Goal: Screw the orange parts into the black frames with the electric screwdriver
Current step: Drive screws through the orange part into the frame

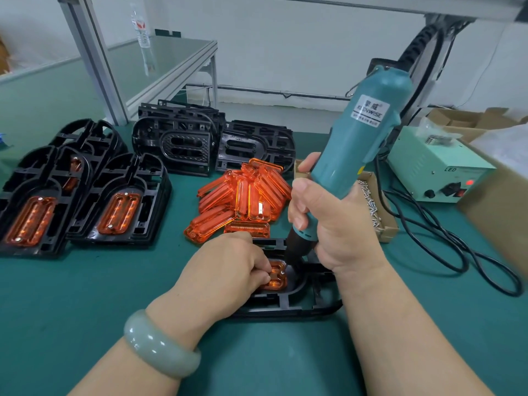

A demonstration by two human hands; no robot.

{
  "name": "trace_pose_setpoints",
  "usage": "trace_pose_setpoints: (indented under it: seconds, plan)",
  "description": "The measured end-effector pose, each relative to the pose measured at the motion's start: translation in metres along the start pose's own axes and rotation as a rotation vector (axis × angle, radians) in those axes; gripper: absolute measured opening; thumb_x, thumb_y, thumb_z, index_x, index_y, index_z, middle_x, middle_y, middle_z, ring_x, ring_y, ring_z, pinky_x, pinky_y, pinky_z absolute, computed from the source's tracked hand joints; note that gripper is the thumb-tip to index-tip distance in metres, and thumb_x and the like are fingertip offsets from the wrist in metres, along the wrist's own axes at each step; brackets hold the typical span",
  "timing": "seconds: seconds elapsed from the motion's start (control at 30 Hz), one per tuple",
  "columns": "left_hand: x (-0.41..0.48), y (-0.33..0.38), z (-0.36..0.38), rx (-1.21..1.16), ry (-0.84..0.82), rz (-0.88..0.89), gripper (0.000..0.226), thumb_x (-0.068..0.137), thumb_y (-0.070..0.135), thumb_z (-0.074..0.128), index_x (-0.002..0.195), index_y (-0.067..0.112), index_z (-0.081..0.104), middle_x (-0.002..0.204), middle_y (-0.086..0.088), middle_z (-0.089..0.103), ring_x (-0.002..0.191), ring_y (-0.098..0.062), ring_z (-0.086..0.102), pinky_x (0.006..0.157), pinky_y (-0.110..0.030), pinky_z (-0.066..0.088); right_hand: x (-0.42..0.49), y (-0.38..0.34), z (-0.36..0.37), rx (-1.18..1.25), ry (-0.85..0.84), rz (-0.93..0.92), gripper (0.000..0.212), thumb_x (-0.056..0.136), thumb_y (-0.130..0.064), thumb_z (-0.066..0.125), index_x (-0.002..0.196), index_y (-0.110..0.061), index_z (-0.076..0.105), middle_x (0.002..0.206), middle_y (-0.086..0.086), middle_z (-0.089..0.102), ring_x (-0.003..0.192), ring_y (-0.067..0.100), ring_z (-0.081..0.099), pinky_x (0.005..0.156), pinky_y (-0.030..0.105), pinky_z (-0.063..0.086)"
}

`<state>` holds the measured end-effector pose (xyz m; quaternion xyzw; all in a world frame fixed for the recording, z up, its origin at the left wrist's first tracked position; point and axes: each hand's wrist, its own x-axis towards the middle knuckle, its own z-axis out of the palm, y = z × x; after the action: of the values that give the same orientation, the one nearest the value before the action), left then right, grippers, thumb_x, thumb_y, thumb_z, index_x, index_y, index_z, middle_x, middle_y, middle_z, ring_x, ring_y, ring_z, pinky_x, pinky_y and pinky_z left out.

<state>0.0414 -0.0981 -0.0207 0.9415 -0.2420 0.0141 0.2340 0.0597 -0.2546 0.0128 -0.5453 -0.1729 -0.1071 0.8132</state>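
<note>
Screwdriver (363, 144) marked KEENWISE, box (428, 172) LED.

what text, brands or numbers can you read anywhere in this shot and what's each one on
"KEENWISE": white label on the teal electric screwdriver.
The two characters above that word and the small line under it: too blurred to read.
"LED": front face of the pale green metal power box.
Red and white label on the clear plastic bottle at the far table: too small to read.
No readable numbers.
</note>
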Motion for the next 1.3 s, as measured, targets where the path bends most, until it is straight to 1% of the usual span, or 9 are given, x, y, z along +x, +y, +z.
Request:
trace_pose_setpoints:
  seconds: [0.2, 0.47, 0.67, 0.8, 0.93, 1.0, 1.07, 1.17, 1.3]
  plan:
    - [0.000, 0.000, 0.000, -0.010, 0.001, -0.008, 0.016, 0.084, 0.034, 0.066, 0.099, 0.033, 0.073, 0.087, 0.011, 0.054, 0.088, -0.010, 0.052, 0.079, -0.031, 0.047, 0.001, -0.001, -0.003, -0.019, -0.038, 0.009, 0.020, 0.078, -0.011, 0.065, 0.094, -0.024, 0.062, 0.058, -0.003, 0.046, 0.041, 0.012, 0.042, 0.049, 0.024, 0.039]
    - [0.000, 0.000, 0.001, -0.025, 0.008, -0.036, 0.014, 0.083, 0.036, 0.067, 0.096, 0.033, 0.073, 0.088, 0.011, 0.054, 0.091, -0.009, 0.051, 0.080, -0.033, 0.047, 0.000, 0.001, -0.011, 0.118, -0.027, 0.016, 0.021, 0.075, -0.018, 0.065, 0.095, -0.024, 0.063, 0.056, -0.005, 0.048, 0.041, 0.011, 0.043, 0.050, 0.024, 0.038]
    - [-0.001, -0.001, -0.001, -0.020, 0.000, -0.050, 0.015, 0.083, 0.038, 0.066, 0.097, 0.036, 0.072, 0.087, 0.013, 0.052, 0.089, -0.005, 0.050, 0.079, -0.032, 0.047, -0.003, 0.001, -0.013, 0.114, 0.015, -0.013, 0.023, 0.077, -0.022, 0.065, 0.099, -0.019, 0.058, 0.057, -0.005, 0.049, 0.042, 0.011, 0.045, 0.052, 0.027, 0.040]
    - [-0.001, -0.001, -0.002, -0.007, -0.008, -0.056, 0.015, 0.084, 0.039, 0.065, 0.098, 0.038, 0.071, 0.088, 0.014, 0.052, 0.090, -0.005, 0.049, 0.079, -0.034, 0.048, -0.006, 0.000, -0.011, 0.091, -0.014, -0.063, 0.023, 0.080, -0.022, 0.064, 0.102, -0.019, 0.059, 0.056, -0.005, 0.050, 0.042, 0.012, 0.045, 0.051, 0.027, 0.038]
    - [0.000, 0.001, -0.002, 0.006, -0.019, -0.049, 0.015, 0.084, 0.040, 0.064, 0.097, 0.037, 0.070, 0.088, 0.013, 0.051, 0.092, -0.005, 0.050, 0.081, -0.034, 0.047, -0.009, -0.003, -0.010, 0.082, -0.005, -0.070, 0.028, 0.078, -0.022, 0.063, 0.104, -0.014, 0.055, 0.055, -0.006, 0.049, 0.041, 0.011, 0.045, 0.051, 0.029, 0.035]
    - [0.001, 0.001, -0.003, 0.012, -0.023, -0.052, 0.015, 0.084, 0.040, 0.064, 0.098, 0.037, 0.070, 0.088, 0.013, 0.051, 0.091, -0.005, 0.049, 0.081, -0.033, 0.047, -0.009, -0.004, -0.009, 0.075, -0.002, -0.071, 0.032, 0.077, -0.024, 0.068, 0.104, -0.013, 0.054, 0.056, -0.006, 0.049, 0.041, 0.010, 0.045, 0.052, 0.031, 0.034]
    - [0.001, 0.002, -0.003, 0.016, -0.027, -0.050, 0.016, 0.084, 0.040, 0.063, 0.099, 0.038, 0.070, 0.088, 0.013, 0.051, 0.092, -0.005, 0.049, 0.081, -0.033, 0.047, -0.009, -0.007, -0.009, 0.103, -0.045, -0.084, 0.045, 0.075, -0.033, 0.079, 0.106, -0.014, 0.053, 0.058, -0.007, 0.050, 0.043, 0.009, 0.046, 0.052, 0.030, 0.035]
    - [0.001, 0.002, -0.003, 0.025, -0.033, -0.056, 0.019, 0.085, 0.042, 0.062, 0.102, 0.039, 0.069, 0.091, 0.013, 0.051, 0.095, -0.006, 0.049, 0.082, -0.032, 0.046, -0.007, -0.011, -0.010, 0.173, -0.111, -0.103, 0.051, 0.073, -0.042, 0.081, 0.107, -0.015, 0.053, 0.059, -0.008, 0.051, 0.044, 0.007, 0.047, 0.052, 0.027, 0.035]
    - [0.002, 0.001, -0.002, 0.042, -0.043, -0.058, 0.021, 0.086, 0.041, 0.061, 0.105, 0.039, 0.068, 0.095, 0.012, 0.051, 0.099, -0.006, 0.047, 0.086, -0.030, 0.044, -0.004, -0.010, -0.011, 0.218, -0.057, -0.058, 0.054, 0.068, -0.043, 0.083, 0.107, -0.017, 0.055, 0.059, -0.008, 0.049, 0.043, 0.007, 0.046, 0.054, 0.026, 0.037]
